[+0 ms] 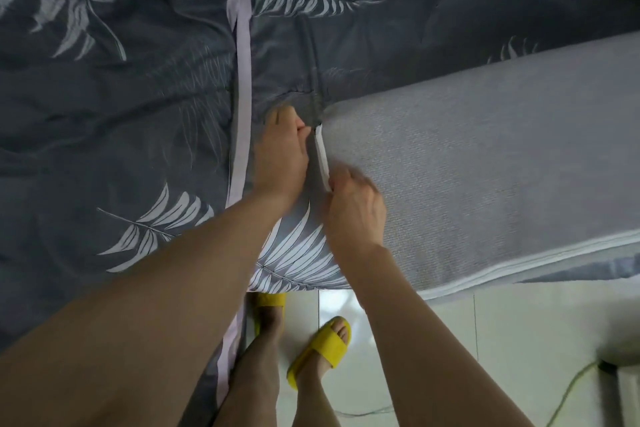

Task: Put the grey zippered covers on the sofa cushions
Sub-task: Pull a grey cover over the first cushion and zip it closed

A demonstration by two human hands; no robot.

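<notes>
A long sofa cushion in a light grey ribbed cover (485, 163) lies across a dark bedspread, its end facing me. A narrow strip of white cushion (322, 159) shows through the gap along the cover's end seam. My left hand (282, 152) pinches the cover's edge at the far end of that gap, where the zipper line meets the corner. My right hand (353, 211) grips the cover's edge at the near end of the gap, fingers curled round the fabric. The zipper pull itself is hidden by my fingers.
The dark grey bedspread with white leaf prints (114, 107) covers the bed, with a pale lilac band (242, 87) running down it. Below the bed edge is a pale tiled floor (519, 340), my feet in yellow slippers (322, 350), and a green cable (571, 392).
</notes>
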